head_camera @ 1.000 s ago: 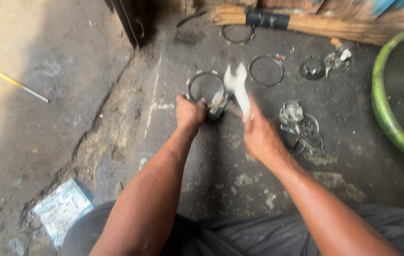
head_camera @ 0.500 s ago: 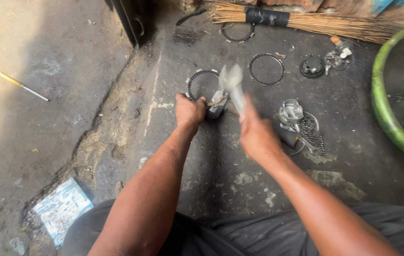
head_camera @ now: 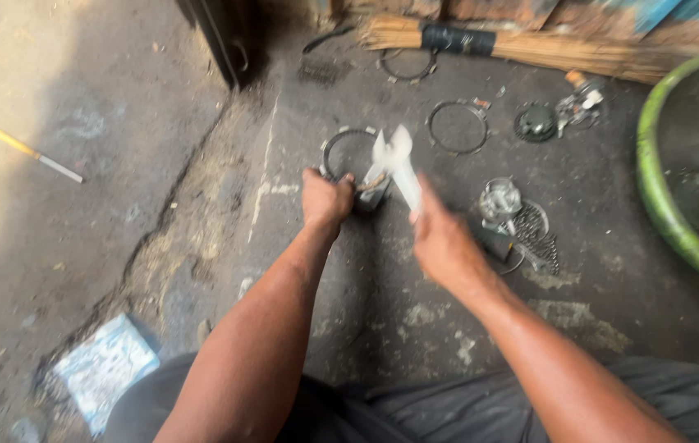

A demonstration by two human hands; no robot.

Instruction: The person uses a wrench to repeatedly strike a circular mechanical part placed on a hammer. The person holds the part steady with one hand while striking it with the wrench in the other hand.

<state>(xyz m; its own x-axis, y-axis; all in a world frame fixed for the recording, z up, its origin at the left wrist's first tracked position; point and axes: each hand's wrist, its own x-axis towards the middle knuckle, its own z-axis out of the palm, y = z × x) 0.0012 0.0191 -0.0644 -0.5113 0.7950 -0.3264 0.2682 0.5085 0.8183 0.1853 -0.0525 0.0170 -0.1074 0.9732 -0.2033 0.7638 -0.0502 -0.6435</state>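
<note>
Wrench [head_camera: 396,164] clamped in right hand [head_camera: 441,239]; left hand's [head_camera: 326,199] grip closed on small metal part [head_camera: 370,194].

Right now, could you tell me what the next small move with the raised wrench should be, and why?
Probably bring the wrench down onto the small metal part. The right hand holds it raised just above that part, which the left hand steadies on the floor, so the grip looks set.

I have a single view, from the camera on the person's head. It looks steeply down and forward over both forearms at the oily concrete floor [head_camera: 349,344], close in, with the lap at the bottom edge and a green basin [head_camera: 653,180] cut off at right.
</note>
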